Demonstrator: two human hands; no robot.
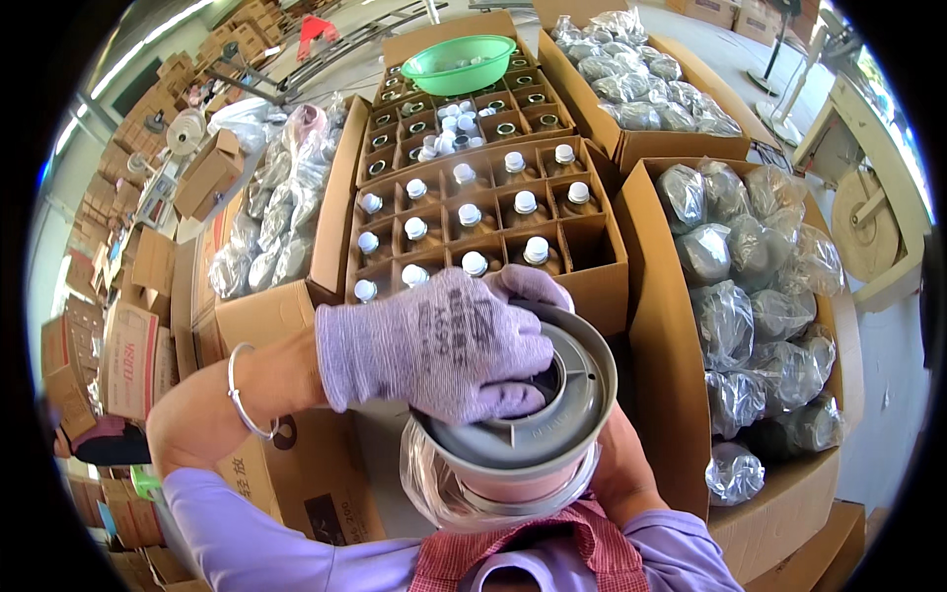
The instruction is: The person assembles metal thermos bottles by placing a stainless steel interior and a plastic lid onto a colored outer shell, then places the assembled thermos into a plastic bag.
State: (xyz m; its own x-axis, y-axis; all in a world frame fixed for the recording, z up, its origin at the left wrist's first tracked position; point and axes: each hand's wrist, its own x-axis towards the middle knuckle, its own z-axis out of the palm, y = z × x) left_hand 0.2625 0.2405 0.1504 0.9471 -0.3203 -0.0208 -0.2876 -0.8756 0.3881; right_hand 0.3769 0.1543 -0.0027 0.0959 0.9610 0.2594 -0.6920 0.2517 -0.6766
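In front of my chest is a pink, round-bodied container (523, 481) with a grey ringed end (582, 424) facing up and an opening in its middle. Clear plastic film (426, 474) hangs loosely around its side. My left hand (444, 345), in a lilac knit glove, lies over the grey end, fingers curled at the central opening; anything small in them is hidden. From the lower right, my right forearm passes behind the container. Lilac fingers at the far rim appear to belong to my right hand (533, 283), which grips the container and is mostly hidden by it.
Ahead stands a divided carton (582, 259) of white-capped bottles (525, 202). Behind it, another divided carton holds open-necked bottles, loose white caps (459, 123) and a green basin (459, 67). Cartons of plastic-wrapped, grey-looking items (725, 306) flank both sides. Machine framing (868, 197) stands far right.
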